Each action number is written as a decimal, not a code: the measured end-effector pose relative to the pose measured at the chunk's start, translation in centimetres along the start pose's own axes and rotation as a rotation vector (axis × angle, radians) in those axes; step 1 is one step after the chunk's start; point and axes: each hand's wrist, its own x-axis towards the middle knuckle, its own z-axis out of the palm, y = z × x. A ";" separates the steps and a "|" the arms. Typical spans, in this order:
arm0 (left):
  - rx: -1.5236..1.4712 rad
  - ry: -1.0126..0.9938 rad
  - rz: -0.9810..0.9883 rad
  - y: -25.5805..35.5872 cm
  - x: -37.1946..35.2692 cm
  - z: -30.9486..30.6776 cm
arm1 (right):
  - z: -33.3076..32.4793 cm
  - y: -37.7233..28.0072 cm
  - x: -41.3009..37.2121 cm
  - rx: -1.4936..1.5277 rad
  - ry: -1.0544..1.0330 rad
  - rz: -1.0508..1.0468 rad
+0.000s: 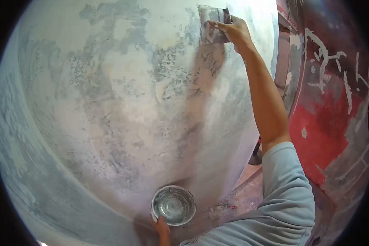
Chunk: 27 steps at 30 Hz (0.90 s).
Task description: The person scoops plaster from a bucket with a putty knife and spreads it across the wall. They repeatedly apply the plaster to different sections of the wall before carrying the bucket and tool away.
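Observation:
At the top, my right hand [229, 29] grips a flat, wide scraper [211, 24] whose blade lies against the pale, patchy wall [131, 90]. The fingers are pressed on the blade's face. Grey and whitish smears cover the wall around it. Low in the view, my left hand [161, 228] holds a round bowl [174, 205] by its left rim, with the thumb over the edge. Wet grey material coats the inside of the bowl.
A curved ledge or border [41, 164] runs down the left side. On the right stands a red and dark surface [320, 131] with pale streaks. A dark object [256, 156] is partly hidden behind my right arm.

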 end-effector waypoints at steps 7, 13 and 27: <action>0.042 0.101 -0.129 -3.2 2.0 -2.3 | -4.4 1.7 -1.6 -0.024 0.041 0.035; 0.074 -0.160 -0.034 0.8 1.8 -1.3 | -8.7 3.7 -3.8 -0.054 0.309 -0.170; 0.090 -0.105 -0.186 -3.5 3.0 -3.8 | 1.5 -0.3 -3.2 -1.038 0.194 -0.845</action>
